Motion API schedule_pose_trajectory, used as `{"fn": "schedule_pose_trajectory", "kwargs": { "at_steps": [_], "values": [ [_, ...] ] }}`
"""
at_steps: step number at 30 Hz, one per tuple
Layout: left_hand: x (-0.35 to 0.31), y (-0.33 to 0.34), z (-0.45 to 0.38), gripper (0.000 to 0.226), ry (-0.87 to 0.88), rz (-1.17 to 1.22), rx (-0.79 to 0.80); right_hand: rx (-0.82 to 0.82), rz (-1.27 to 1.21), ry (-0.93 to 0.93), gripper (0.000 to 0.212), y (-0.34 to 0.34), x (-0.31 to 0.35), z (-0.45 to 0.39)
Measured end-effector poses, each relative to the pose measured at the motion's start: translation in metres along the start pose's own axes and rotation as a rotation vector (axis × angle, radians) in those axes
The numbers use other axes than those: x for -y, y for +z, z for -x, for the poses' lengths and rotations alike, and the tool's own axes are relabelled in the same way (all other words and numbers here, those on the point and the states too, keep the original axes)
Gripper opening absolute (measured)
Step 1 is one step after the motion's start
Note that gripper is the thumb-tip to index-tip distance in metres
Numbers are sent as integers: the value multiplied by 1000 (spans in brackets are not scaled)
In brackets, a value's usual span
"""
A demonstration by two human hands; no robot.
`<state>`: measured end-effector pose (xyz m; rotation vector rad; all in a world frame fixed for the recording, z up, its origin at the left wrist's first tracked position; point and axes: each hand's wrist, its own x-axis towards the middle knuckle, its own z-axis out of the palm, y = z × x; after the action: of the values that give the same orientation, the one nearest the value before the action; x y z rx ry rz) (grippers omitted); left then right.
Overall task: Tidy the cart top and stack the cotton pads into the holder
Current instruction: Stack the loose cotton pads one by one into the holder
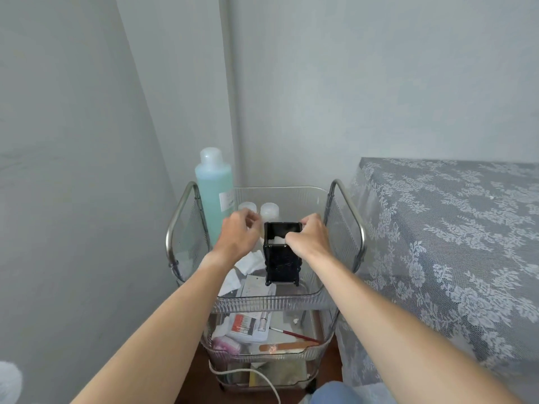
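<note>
A black cotton pad holder (281,265) stands upright in the clear tray (262,298) on the cart top. A white cotton pad (276,240) shows inside its open top. My right hand (310,236) is at the holder's top right corner, its thumb and fingers pinched on that pad in the opening. My left hand (239,233) hovers just left of the holder with its fingers loosely curled and nothing seen in it. Loose cotton pads (252,262) lie crumpled in the tray under my left wrist, with more (230,282) nearer the front.
A tall blue-green bottle (214,199) stands at the tray's back left, with two small white-capped bottles (269,209) behind the holder. A flat white packet (258,285) lies by the holder's foot. The lower shelf (291,352) holds boxes and tools. A lace-covered table (452,243) is close on the right.
</note>
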<state>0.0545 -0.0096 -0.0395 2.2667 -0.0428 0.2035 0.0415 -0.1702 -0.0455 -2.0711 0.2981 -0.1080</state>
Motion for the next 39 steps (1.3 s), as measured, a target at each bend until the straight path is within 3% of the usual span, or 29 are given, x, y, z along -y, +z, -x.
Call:
{"fn": "schedule_pose_trajectory", "kwargs": {
  "at_steps": [3, 8, 14, 22, 30, 35, 38, 39],
  "values": [
    [27, 2, 7, 27, -81, -213, 146, 48, -15, 12, 52, 2, -5, -6],
    [44, 18, 14, 38, -139, -574, 369, 96, 313, -227, 68, -3, -16, -9],
    [45, 29, 22, 36, 6, -1000, 301, 10, 452, -435, 78, -6, -23, -10],
    [31, 0, 4, 36, -84, -571, 260, 35, 546, -401, 76, 3, -18, -8],
    [16, -39, -11, 15, -3, -224, 275, 20, 232, -356, 73, -3, -15, 1],
    [15, -50, -13, 26, 10, -165, 375, 35, 221, -391, 65, -13, -19, 2],
    [14, -52, -13, 12, 34, -241, 378, 6, 235, -401, 58, -13, -20, 3],
    [14, -52, -14, 18, 38, -262, 363, 3, 246, -416, 57, -13, -19, 4]
  ]
}}
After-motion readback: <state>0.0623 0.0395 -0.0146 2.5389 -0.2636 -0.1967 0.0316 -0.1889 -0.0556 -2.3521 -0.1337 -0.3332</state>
